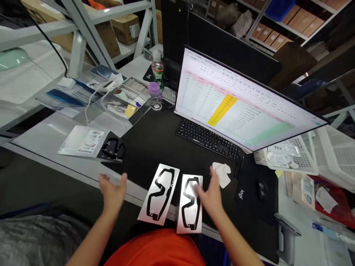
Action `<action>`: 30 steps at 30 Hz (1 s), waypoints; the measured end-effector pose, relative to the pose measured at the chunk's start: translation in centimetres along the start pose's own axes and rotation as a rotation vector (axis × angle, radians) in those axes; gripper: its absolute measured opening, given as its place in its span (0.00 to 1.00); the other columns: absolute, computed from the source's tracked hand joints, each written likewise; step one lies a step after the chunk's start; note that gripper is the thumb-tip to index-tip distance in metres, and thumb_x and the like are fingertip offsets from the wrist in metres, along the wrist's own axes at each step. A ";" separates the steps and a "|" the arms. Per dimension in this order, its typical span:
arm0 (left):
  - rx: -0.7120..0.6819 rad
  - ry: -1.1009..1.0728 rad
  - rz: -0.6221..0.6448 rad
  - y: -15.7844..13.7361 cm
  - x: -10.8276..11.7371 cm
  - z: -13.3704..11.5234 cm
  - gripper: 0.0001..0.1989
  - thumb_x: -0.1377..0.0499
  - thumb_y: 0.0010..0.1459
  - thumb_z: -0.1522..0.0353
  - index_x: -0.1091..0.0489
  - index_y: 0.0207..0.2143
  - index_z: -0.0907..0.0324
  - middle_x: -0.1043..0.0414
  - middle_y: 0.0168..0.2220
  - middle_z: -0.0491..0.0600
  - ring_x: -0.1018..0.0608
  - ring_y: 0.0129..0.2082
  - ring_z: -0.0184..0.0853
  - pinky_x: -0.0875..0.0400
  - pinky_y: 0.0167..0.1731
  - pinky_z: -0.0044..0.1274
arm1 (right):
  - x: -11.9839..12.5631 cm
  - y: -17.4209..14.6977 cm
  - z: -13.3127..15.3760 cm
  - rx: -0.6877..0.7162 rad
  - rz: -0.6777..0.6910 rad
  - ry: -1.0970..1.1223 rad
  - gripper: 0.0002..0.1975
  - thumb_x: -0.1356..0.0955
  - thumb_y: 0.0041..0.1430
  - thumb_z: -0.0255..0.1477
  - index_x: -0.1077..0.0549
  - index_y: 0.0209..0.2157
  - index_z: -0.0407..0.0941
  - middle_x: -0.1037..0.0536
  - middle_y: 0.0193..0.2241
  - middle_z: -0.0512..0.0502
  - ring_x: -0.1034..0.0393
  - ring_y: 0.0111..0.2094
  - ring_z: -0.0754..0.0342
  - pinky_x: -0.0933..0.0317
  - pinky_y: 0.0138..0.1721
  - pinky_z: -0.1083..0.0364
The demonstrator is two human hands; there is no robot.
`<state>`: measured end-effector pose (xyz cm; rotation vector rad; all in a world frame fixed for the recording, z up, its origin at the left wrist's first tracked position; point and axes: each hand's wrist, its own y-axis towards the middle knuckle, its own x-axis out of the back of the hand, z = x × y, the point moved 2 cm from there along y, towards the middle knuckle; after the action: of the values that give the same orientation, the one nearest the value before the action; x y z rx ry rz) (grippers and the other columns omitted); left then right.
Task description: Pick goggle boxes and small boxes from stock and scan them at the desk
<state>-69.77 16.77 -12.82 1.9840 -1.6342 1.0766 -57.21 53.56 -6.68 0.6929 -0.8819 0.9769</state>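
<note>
Two silver-white sheets, each with a black glasses-like outline, lie side by side at the front edge of the black desk mat: the left sheet (166, 197) and the right sheet (190, 216). My right hand (212, 195) is over the right sheet's upper right edge, thumb and fingers apart; I cannot tell whether it touches the sheet. Just above that hand lies a white cut paper piece (222, 173). My left hand (113, 192) hovers empty with spread fingers by the desk's front edge, below a white and black box (88, 142) with a similar outline.
Behind the mat stand a keyboard (208, 138) and a monitor (238, 99) showing a spreadsheet. A purple-lidded jar (155, 96) and a green-labelled bottle (158, 72) are at the back left. To the right are a mouse (262, 190), a scanner (287, 238) and a white basket (302, 159).
</note>
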 end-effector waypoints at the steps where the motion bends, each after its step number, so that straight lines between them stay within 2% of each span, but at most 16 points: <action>1: -0.028 -0.045 0.070 -2.4 -0.4 -0.5 0.45 0.53 0.68 0.47 0.61 0.69 0.76 0.48 0.67 0.77 0.33 0.66 0.62 0.34 0.63 0.48 | -0.8 -2.5 1.8 -0.026 0.079 -0.001 0.52 0.26 0.58 0.43 0.54 0.75 0.45 0.43 0.71 0.28 0.40 0.68 0.32 0.34 0.60 0.37; 2: -0.072 -0.083 0.165 -4.6 -0.9 -1.3 0.44 0.49 0.66 0.47 0.57 0.71 0.68 0.44 0.68 0.70 0.29 0.63 0.56 0.30 0.61 0.44 | -1.6 -4.6 3.3 -0.067 0.128 -0.025 0.58 0.23 0.52 0.43 0.55 0.76 0.45 0.49 0.73 0.26 0.42 0.68 0.26 0.33 0.58 0.34; 3: -0.102 -0.099 0.234 -6.6 -1.5 -2.5 0.49 0.41 0.60 0.45 0.54 0.72 0.64 0.42 0.68 0.67 0.27 0.63 0.56 0.28 0.60 0.44 | -2.4 -6.2 4.4 -0.104 0.135 -0.056 0.62 0.22 0.48 0.42 0.56 0.76 0.45 0.53 0.74 0.23 0.42 0.67 0.21 0.33 0.56 0.31; 4: -0.132 -0.094 0.298 -8.3 -2.0 -4.0 0.53 0.37 0.56 0.45 0.54 0.72 0.63 0.41 0.68 0.68 0.29 0.64 0.59 0.28 0.59 0.47 | -3.0 -7.2 5.1 -0.136 0.130 -0.079 0.64 0.21 0.45 0.40 0.56 0.76 0.44 0.54 0.73 0.21 0.43 0.66 0.17 0.33 0.54 0.28; 5: -0.168 -0.037 0.363 -9.4 -2.5 -5.7 0.56 0.36 0.55 0.47 0.57 0.73 0.65 0.44 0.69 0.71 0.31 0.66 0.61 0.28 0.59 0.49 | -3.3 -7.7 5.4 -0.165 0.118 -0.088 0.65 0.21 0.44 0.37 0.56 0.76 0.44 0.53 0.73 0.20 0.42 0.65 0.15 0.33 0.53 0.27; 7: -0.250 0.161 0.403 -10.5 -3.2 -9.2 0.61 0.33 0.53 0.51 0.64 0.74 0.70 0.49 0.71 0.76 0.34 0.66 0.67 0.28 0.56 0.52 | -3.2 -7.7 5.1 -0.200 0.098 -0.051 0.65 0.22 0.43 0.34 0.58 0.76 0.42 0.47 0.70 0.19 0.41 0.65 0.16 0.32 0.53 0.28; 8: -0.278 0.266 0.405 -10.5 -3.4 -10.6 0.61 0.33 0.52 0.54 0.65 0.74 0.72 0.49 0.70 0.77 0.32 0.63 0.69 0.27 0.53 0.52 | -2.8 -7.6 4.5 -0.200 0.091 -0.012 0.65 0.23 0.44 0.33 0.60 0.76 0.42 0.45 0.70 0.21 0.40 0.66 0.19 0.32 0.55 0.29; 10: -0.326 0.372 0.411 -10.1 -3.5 -12.2 0.60 0.33 0.51 0.60 0.65 0.74 0.73 0.41 0.65 0.76 0.29 0.59 0.67 0.26 0.51 0.48 | -1.2 -7.6 2.9 -0.152 0.058 0.074 0.63 0.26 0.46 0.34 0.64 0.76 0.42 0.44 0.70 0.25 0.42 0.68 0.26 0.35 0.61 0.32; 12: -0.397 0.334 0.402 -9.8 -3.2 -11.9 0.59 0.34 0.50 0.62 0.65 0.74 0.72 0.37 0.62 0.71 0.29 0.60 0.63 0.27 0.55 0.46 | 0.5 -8.5 1.1 -0.050 0.033 0.144 0.62 0.28 0.49 0.36 0.67 0.76 0.42 0.46 0.71 0.27 0.44 0.70 0.30 0.39 0.66 0.34; 15: -0.497 0.148 0.349 -10.0 -2.2 -9.2 0.62 0.34 0.50 0.56 0.69 0.76 0.63 0.40 0.65 0.66 0.32 0.64 0.60 0.28 0.59 0.46 | 2.0 -11.2 -0.8 0.103 0.037 0.185 0.64 0.28 0.47 0.38 0.70 0.75 0.41 0.46 0.71 0.26 0.44 0.71 0.31 0.40 0.67 0.35; 18: -0.547 -0.036 0.350 -10.5 -1.0 -7.1 0.65 0.33 0.50 0.52 0.72 0.76 0.55 0.41 0.64 0.63 0.32 0.64 0.60 0.26 0.56 0.48 | 2.3 -13.4 -1.3 0.183 -0.007 0.184 0.65 0.27 0.44 0.36 0.68 0.74 0.45 0.44 0.69 0.28 0.41 0.69 0.30 0.36 0.63 0.35; 20: -0.549 -0.185 0.409 -10.5 -0.6 -6.7 0.65 0.32 0.51 0.52 0.75 0.76 0.52 0.43 0.65 0.62 0.32 0.65 0.58 0.28 0.58 0.49 | 2.1 -13.9 -1.2 0.189 -0.065 0.178 0.65 0.26 0.42 0.36 0.68 0.74 0.47 0.43 0.67 0.28 0.39 0.67 0.28 0.33 0.60 0.34; 25: -0.428 -0.575 0.634 -8.3 -1.6 -7.6 0.65 0.33 0.54 0.55 0.83 0.74 0.47 0.46 0.65 0.61 0.30 0.64 0.51 0.28 0.59 0.45 | 0.7 -12.0 -1.6 0.196 -0.191 0.186 0.70 0.25 0.40 0.39 0.74 0.74 0.47 0.44 0.65 0.25 0.35 0.63 0.27 0.31 0.56 0.33; 27: -0.424 -0.633 0.640 -7.3 -2.2 -7.7 0.65 0.32 0.54 0.56 0.81 0.74 0.46 0.46 0.66 0.61 0.31 0.65 0.51 0.31 0.61 0.45 | -0.1 -10.8 -2.5 0.230 -0.233 0.177 0.72 0.26 0.39 0.40 0.77 0.73 0.47 0.45 0.65 0.25 0.35 0.63 0.27 0.30 0.55 0.33; 30: -0.534 -0.607 0.592 -6.6 -2.8 -7.5 0.66 0.31 0.53 0.60 0.80 0.74 0.45 0.49 0.68 0.61 0.38 0.70 0.52 0.42 0.68 0.50 | -1.5 -9.9 -4.3 0.270 -0.249 0.141 0.74 0.25 0.38 0.43 0.79 0.73 0.48 0.48 0.66 0.25 0.34 0.62 0.27 0.30 0.54 0.31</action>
<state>-66.11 25.66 -8.75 1.5637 -2.5872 0.0967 -47.34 52.51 -11.15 0.9279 -0.5291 0.9155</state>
